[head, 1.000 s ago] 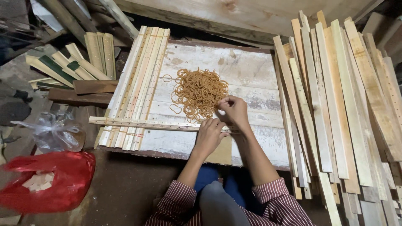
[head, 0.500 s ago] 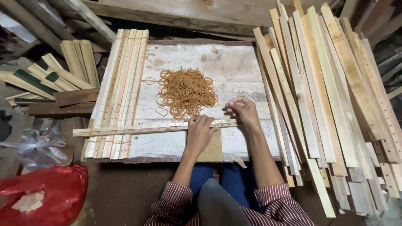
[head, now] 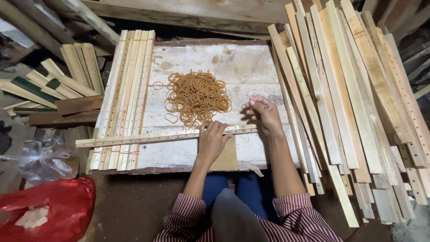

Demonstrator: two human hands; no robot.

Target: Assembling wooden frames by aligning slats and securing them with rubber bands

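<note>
My left hand [head: 212,140] presses down on a long pale wooden slat with small holes [head: 148,137] that lies crosswise on a white worn board [head: 251,67]. At the slat's right end my right hand [head: 264,114] pinches a thin rubber band between its fingers. A loose heap of tan rubber bands [head: 196,96] lies on the board just beyond both hands. A small brown piece of card or wood [head: 226,159] lies under my left wrist.
A row of finished slats [head: 125,94] lies lengthwise at the board's left side. A big pile of raw slats [head: 354,98] leans on the right. Short sticks [head: 53,85] lie at far left, with a red bag [head: 45,208] and a clear plastic bag [head: 42,157] below.
The view has shifted so the board sits lower and more central. My right hand has lifted off the slat's end and now holds a rubber band above it; my left hand stays on the slat.
</note>
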